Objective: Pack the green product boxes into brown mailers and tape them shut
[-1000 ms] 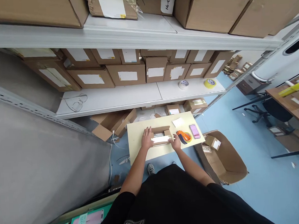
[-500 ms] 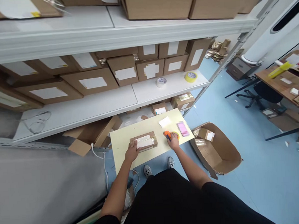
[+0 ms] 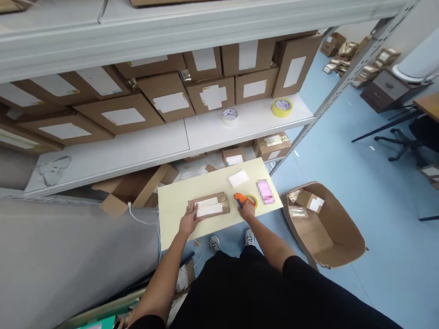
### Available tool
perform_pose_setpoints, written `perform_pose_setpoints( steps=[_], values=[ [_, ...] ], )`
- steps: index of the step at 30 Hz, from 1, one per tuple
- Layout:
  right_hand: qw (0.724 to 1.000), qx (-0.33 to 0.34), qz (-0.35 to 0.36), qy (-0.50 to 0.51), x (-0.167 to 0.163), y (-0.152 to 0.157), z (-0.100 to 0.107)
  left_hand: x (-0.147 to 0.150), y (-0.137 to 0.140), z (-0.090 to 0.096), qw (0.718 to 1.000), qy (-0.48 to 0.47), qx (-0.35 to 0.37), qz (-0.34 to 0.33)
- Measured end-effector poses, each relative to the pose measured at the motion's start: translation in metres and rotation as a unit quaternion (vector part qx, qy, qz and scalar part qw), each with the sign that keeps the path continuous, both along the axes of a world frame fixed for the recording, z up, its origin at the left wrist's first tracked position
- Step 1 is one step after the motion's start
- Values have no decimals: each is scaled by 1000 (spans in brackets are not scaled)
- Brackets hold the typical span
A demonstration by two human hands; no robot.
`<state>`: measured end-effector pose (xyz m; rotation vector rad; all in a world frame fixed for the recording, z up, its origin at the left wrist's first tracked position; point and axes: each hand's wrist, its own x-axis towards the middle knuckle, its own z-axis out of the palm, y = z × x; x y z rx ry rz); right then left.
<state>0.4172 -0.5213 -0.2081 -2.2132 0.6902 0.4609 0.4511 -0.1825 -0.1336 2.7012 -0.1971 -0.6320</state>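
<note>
A small brown cardboard box [image 3: 223, 207] with white labels and clear tape lies on a pale yellow tabletop [image 3: 178, 226]. My left hand [image 3: 189, 220] grips its left end, the fingers resting over the edge and label. Just right of the box, my right hand [image 3: 247, 210] is closed around an orange tape dispenser [image 3: 239, 198] with a yellow-rimmed roll. The dispenser stays apart from the box, its front end towards it. A white card [image 3: 238, 178] and a pink blurred item [image 3: 265, 191] lie behind and to the right.
A shelf [image 3: 159, 148] behind the table holds labelled boxes, a white tape roll [image 3: 230, 116] and a yellow tape roll [image 3: 282, 107]. A large open carton [image 3: 342, 226] with small packages stands on the floor at right. An open box [image 3: 132, 189] sits under the shelf.
The head view has shifted, bringing the shelf nearer. The tape dispenser in my right hand sits slightly closer to the box. My left hand keeps its place on the box.
</note>
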Motion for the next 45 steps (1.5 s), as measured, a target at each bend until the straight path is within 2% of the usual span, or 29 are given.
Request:
perform_pose_setpoints(
  steps=[5, 10, 13, 16, 18, 21, 24, 28, 31, 35, 39, 42, 45],
  values=[
    [999, 51, -13, -10, 3, -11, 1, -7, -3, 4, 999, -11, -18, 29],
    [992, 96, 15, -77, -7, -26, 16, 0, -5, 4, 999, -4, -38, 37],
    [968, 205, 2, -143, -11, -19, 33, -1, -7, 4, 997, 0, -56, 48],
    [923, 341, -19, -176, -9, 3, 57, -4, -9, 5, 995, 0, -79, 59],
    [907, 386, -8, -169, -6, 22, 74, -6, -10, 4, 994, -1, -92, 64],
    [898, 406, 23, -169, 5, 51, 96, -7, -10, 0, 992, 0, -108, 72],
    [893, 407, 45, -185, 19, 77, 109, -8, -10, -5, 990, 9, -120, 79],
    [908, 365, 93, -181, 31, 97, 114, -10, -11, -9, 987, 12, -133, 85],
    [902, 386, 119, -151, 29, 99, 115, -13, -13, -7, 986, 2, -147, 78],
    [886, 423, 144, -124, 22, 88, 118, -9, -13, 7, 986, -4, -153, 68],
    [872, 450, 158, -108, 13, 76, 116, 7, -17, 37, 983, -10, -159, 94],
    [864, 464, 172, -92, 8, 73, 110, 15, -28, 62, 967, -17, -229, 110],
    [862, 464, 184, -91, 4, 71, 107, 16, -42, 82, 947, 21, -311, 80]
  ],
)
